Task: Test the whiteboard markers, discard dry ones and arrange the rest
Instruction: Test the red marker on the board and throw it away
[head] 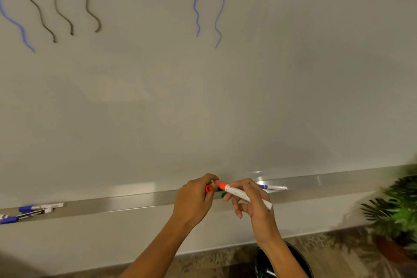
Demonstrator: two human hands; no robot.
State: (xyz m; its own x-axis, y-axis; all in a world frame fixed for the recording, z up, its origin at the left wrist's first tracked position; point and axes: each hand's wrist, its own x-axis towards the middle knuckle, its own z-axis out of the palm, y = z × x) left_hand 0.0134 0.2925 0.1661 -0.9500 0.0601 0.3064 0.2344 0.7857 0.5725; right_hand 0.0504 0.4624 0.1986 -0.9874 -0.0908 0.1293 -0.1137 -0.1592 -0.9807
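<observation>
Head view. Right hand (252,201) holds the red whiteboard marker (244,195) by the white barrel: thumb and index finger pinch it near the red collar, the other fingers curl loosely below. Marker long axis runs diagonal, rear end low-right, red tip (219,184) high-left, aimed at the left hand (194,198). Marker is uncapped. Left hand holds the red cap (208,188), pinched betw. thumb and curled fingers, open end of the cap facing the camera, not the tip. Left fingertips (212,178) sit right at the tip, touching or nearly so; cannot tell which.

Key relation: tip lies just above and to the right of the cap, close but not aligned. Judgement: no red stroke shows on the whiteboard (225,97), only black and blue squiggles (197,2), so this marker is prob. not yet tested; next move is to lift the right hand to the board. If recapping instead, the cap needs turning onto the marker axis.

Both forearms rise from the bottom edge and meet in front of the metal tray (135,198). Blue markers (33,210) lie far left on the tray; one more (273,187) lies behind the right hand. A dark bin (297,255) stands below the right wrist; a potted plant (397,210) is at right.
</observation>
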